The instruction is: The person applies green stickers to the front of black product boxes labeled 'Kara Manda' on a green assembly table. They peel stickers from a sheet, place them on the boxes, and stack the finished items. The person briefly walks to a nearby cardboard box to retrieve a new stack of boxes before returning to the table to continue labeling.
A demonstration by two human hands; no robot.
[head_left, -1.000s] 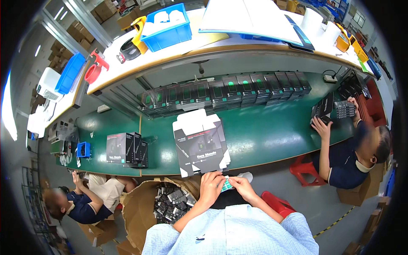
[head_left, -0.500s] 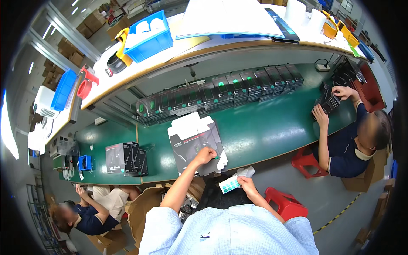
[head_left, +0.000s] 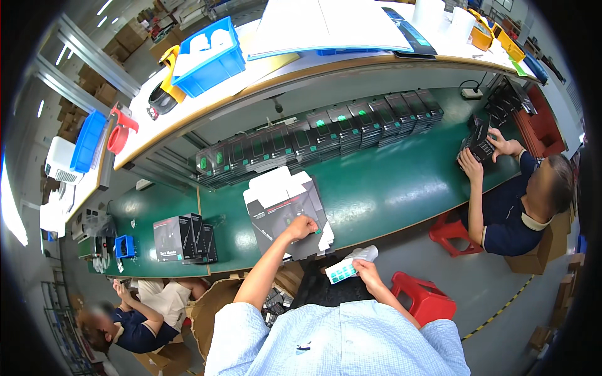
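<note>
The head-worn fisheye looks down from above; it faces across the green workbench (head_left: 382, 185), close by

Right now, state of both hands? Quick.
Left hand: fingers curled at a small green patch on the dark flat carton; can't tell if it grips anything.
Right hand: closed, holding the green-and-white label strip.

Red and pale lettering marks your flat carton (head_left: 263, 217); pale lettering marks the upright boxes (head_left: 168, 239) to your left; your green label sheet (head_left: 340, 271) is illegible.
</note>
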